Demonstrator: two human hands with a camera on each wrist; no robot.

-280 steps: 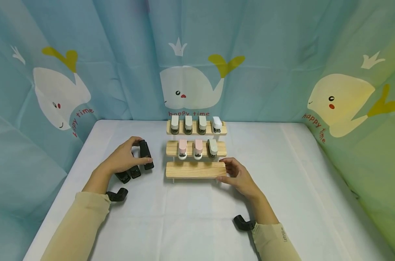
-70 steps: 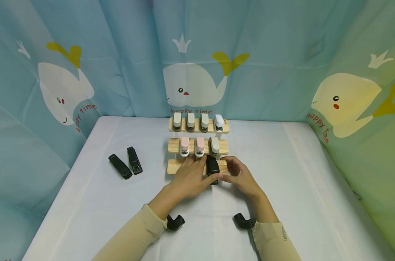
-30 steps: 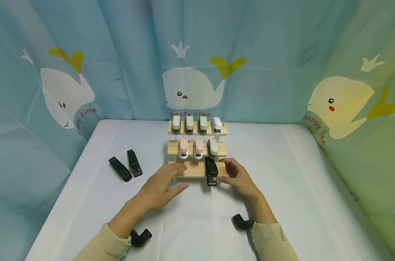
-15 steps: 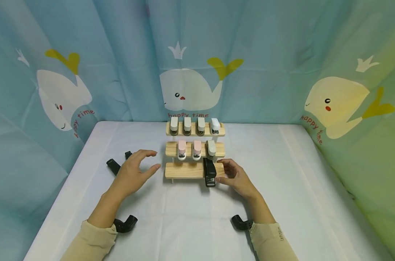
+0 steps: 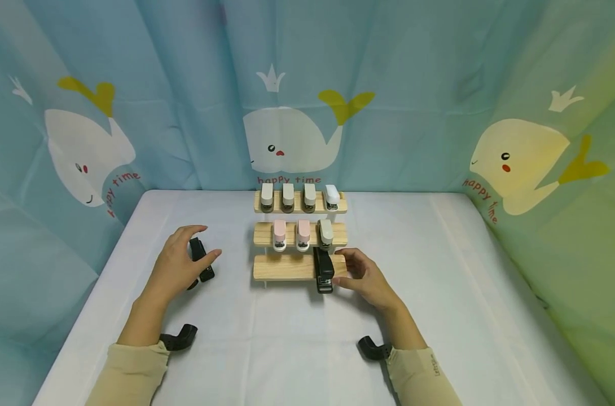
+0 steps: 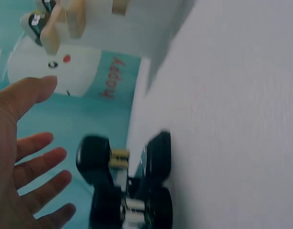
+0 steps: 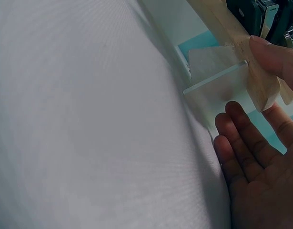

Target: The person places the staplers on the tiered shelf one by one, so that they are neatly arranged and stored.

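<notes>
My left hand (image 5: 172,265) reaches over two black staplers on the table at the left, thumb and fingers spread apart around the nearer-right stapler (image 5: 202,262). In the left wrist view a gap shows between the fingers and the black staplers (image 6: 95,160). The hand mostly hides the second one. My right hand (image 5: 363,276) holds the right end of the bottom board of a three-tier wooden display stand (image 5: 284,268), thumb at the front edge (image 7: 260,88) and index finger behind. Beside that thumb, another black stapler (image 5: 324,268) rests on the bottom board, its front overhanging.
The middle tier holds two pink staplers (image 5: 279,231) and a grey-green stapler (image 5: 326,231). On the top tier stand three beige staplers (image 5: 288,196) and a white stapler (image 5: 332,195). A whale-print curtain (image 5: 409,113) borders the white-covered table (image 5: 297,344).
My left hand carried a black stapler from the left of the table onto the bottom tier, released it, then moved back left to the other two. My right hand stayed at the stand.
</notes>
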